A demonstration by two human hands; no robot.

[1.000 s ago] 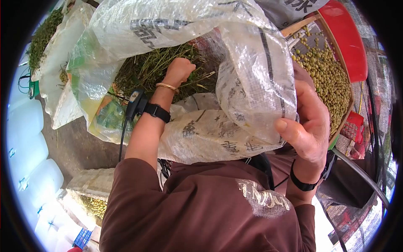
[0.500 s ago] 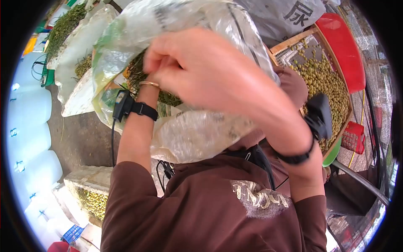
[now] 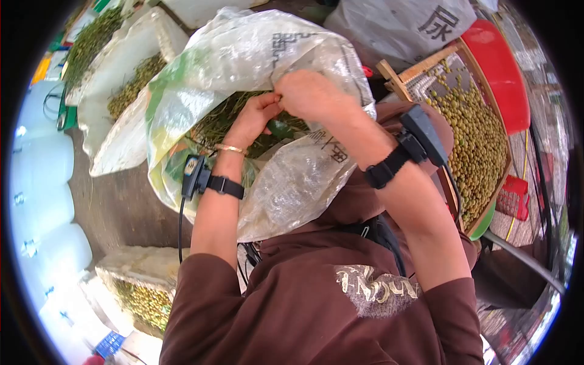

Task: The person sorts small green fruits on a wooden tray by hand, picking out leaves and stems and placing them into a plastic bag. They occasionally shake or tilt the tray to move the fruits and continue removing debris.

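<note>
A white plastic woven sack with dark print lies open on my lap, with thin green-brown stems inside. Over its mouth, my left hand is closed in a pinch, thumb and forefinger together. My right hand meets those fingertips from the other side, its fingers curled shut. Whatever sits between the fingertips is too small to make out. Just below them shows a dark green leaf.
To the right, a wood-framed mesh tray holds many small round yellow-green fruits, beside a red plastic stool. Foam boxes with fruit bunches stand at the left. A grey printed sack is behind the tray.
My right hand, blurred and crossing over my left wrist before, has drawn back to the right. Its fingertips now meet my left hand's, and the sack's mouth shows more fully.
</note>
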